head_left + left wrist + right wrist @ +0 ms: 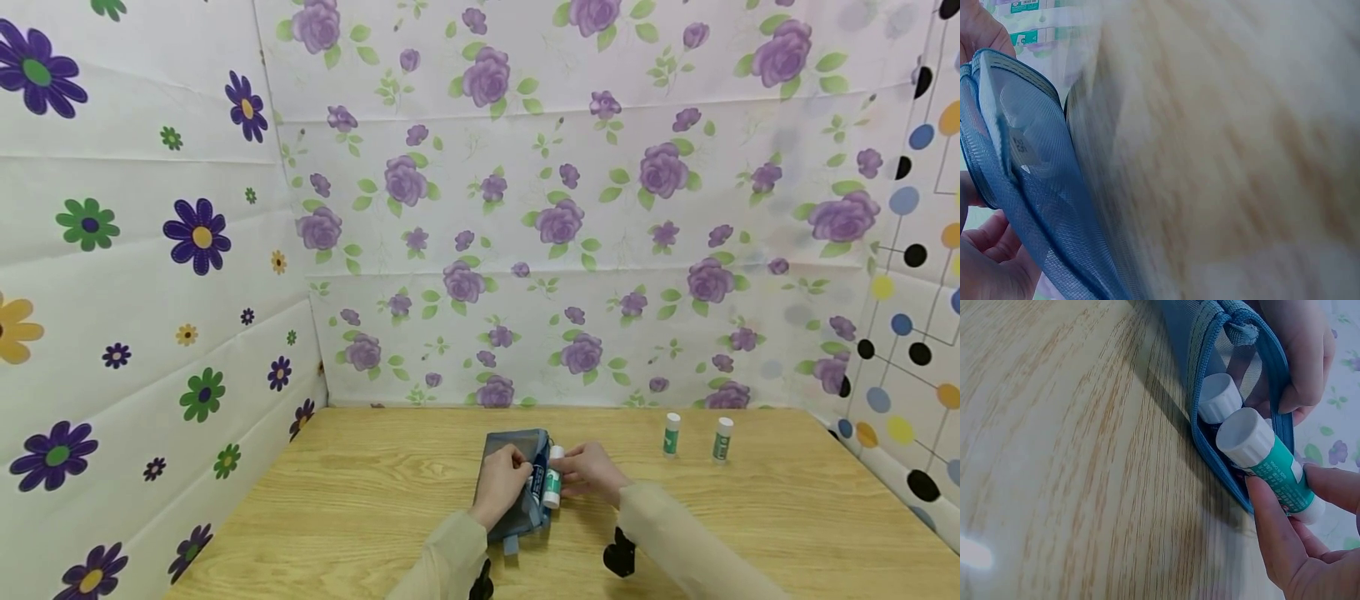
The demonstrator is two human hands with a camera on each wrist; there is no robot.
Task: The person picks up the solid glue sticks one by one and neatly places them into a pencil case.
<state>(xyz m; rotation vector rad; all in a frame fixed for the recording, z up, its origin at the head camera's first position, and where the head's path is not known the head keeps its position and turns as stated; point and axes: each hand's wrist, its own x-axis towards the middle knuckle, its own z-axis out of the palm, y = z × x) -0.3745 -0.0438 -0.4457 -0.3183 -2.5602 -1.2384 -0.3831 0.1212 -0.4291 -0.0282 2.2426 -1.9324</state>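
A blue mesh zip pouch (pixel 517 483) stands tilted on the table with its zipped mouth spread toward the right. My left hand (pixel 501 482) pinches the pouch's edge, holding the mouth apart. In my right hand (pixel 592 471) is a green-and-white glue stick (pixel 1275 462), gripped between thumb and fingers right at the opening. Inside the pouch lies another white-capped stick (pixel 1220 399) with a dark label, seen in the right wrist view. The left wrist view shows the pouch mesh (pixel 1054 181) close up, with a pale item behind it.
Two more green-and-white glue sticks, a left one (pixel 671 435) and a right one (pixel 722 440), stand upright at the back right of the wooden table (pixel 375 467). Flower-printed sheets (pixel 525 250) rise behind and beside the table.
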